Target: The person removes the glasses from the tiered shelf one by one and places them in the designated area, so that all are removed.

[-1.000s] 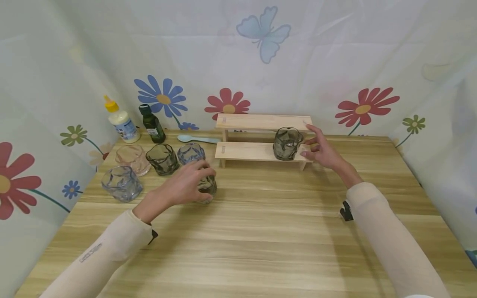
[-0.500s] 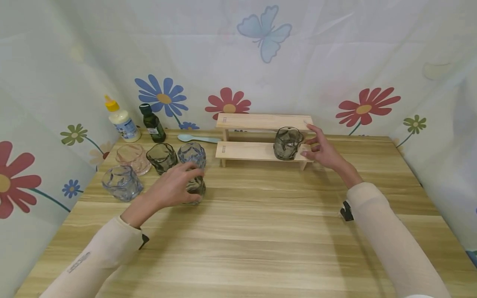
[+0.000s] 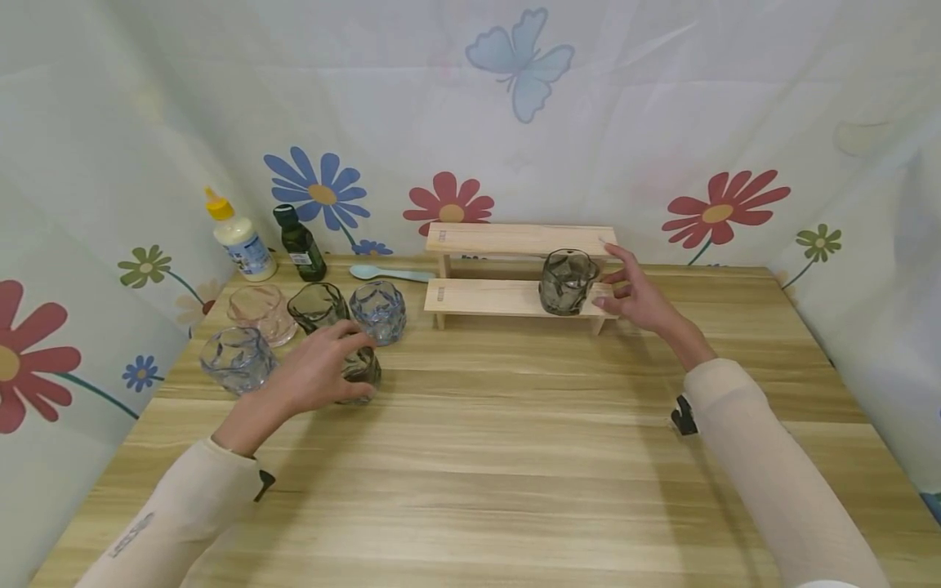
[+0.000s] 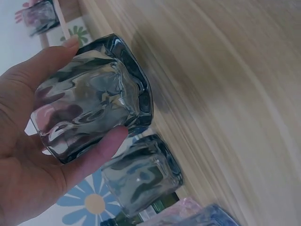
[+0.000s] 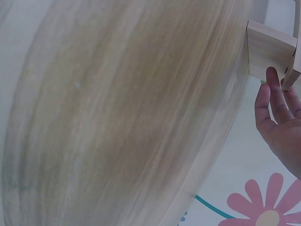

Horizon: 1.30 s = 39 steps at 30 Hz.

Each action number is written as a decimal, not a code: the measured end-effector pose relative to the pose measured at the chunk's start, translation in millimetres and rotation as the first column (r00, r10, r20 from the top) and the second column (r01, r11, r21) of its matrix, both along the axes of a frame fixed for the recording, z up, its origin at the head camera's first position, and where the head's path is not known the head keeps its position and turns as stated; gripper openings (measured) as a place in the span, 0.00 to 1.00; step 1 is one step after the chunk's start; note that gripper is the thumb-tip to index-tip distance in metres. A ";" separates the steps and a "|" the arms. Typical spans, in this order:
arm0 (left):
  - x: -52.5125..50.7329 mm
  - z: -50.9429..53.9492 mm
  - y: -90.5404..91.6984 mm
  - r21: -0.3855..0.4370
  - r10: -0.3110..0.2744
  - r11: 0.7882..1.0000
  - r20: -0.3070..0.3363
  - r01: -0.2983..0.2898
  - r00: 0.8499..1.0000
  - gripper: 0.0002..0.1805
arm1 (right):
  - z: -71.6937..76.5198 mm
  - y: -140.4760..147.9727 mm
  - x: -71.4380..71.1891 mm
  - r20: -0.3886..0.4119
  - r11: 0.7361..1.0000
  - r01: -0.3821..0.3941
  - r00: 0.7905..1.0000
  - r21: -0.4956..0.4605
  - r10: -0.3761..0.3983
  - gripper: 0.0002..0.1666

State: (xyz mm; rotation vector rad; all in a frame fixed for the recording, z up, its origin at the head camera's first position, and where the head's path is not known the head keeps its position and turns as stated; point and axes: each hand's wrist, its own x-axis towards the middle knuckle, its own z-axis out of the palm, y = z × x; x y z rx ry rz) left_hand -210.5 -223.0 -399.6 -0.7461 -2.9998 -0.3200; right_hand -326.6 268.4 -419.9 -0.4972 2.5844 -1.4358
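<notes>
My left hand (image 3: pixel 312 371) grips a smoky grey drinking glass (image 3: pixel 365 374) over the left of the table, in front of the other glasses. In the left wrist view, thumb and fingers span the wavy sides of this glass (image 4: pixel 94 99); whether its base touches the table I cannot tell. At the right end of a two-tier wooden shelf (image 3: pixel 485 299) is my right hand (image 3: pixel 638 300), its fingertips against the upper and lower boards. A second smoky glass (image 3: pixel 566 284) stands upright on the lower board, just left of those fingers. The right wrist view shows fairly straight fingers (image 5: pixel 277 106) beside the wood.
Left of the shelf stand a dark glass (image 3: pixel 318 304), a blue glass (image 3: pixel 379 314), a pink glass (image 3: pixel 262 312) and a bluish glass (image 3: pixel 237 359). Behind them are a yellow-capped bottle (image 3: pixel 246 249), a dark green bottle (image 3: pixel 301 245) and a pale blue spoon (image 3: pixel 390 273). A flowered curtain (image 3: pixel 588 122) encloses the table.
My left hand has moved leftward with the smoky glass, bringing the blue glass fully into view. The right hand and the glass on the shelf have stayed put.
</notes>
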 end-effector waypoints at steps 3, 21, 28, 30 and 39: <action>0.2 -1.1 -6.7 0.006 0.013 1.000 0.003 -0.013 1.000 0.34 | 0.4 -0.1 0.8 0.002 1.000 0.002 1.000 0.003 -0.002 0.54; -2.3 -2.6 -36.4 0.007 0.094 0.995 0.037 -0.095 0.995 0.34 | 3.8 -0.6 2.9 -0.003 1.000 -0.003 1.000 -0.008 0.003 0.54; -4.8 -4.9 -45.2 -0.001 0.134 0.991 0.058 -0.134 0.989 0.35 | 3.3 -0.3 1.5 -0.009 1.000 -0.009 1.000 -0.005 0.009 0.54; -5.0 -4.9 -46.5 -0.006 0.147 0.989 0.064 -0.147 0.987 0.35 | 3.3 -0.4 1.8 -0.008 1.000 -0.009 1.000 -0.001 0.009 0.54; -3.1 -5.0 -51.1 -0.011 0.152 0.988 0.040 -0.152 0.988 0.35 | 2.2 -1.2 3.9 -0.008 1.000 -0.010 1.000 -0.008 0.010 0.54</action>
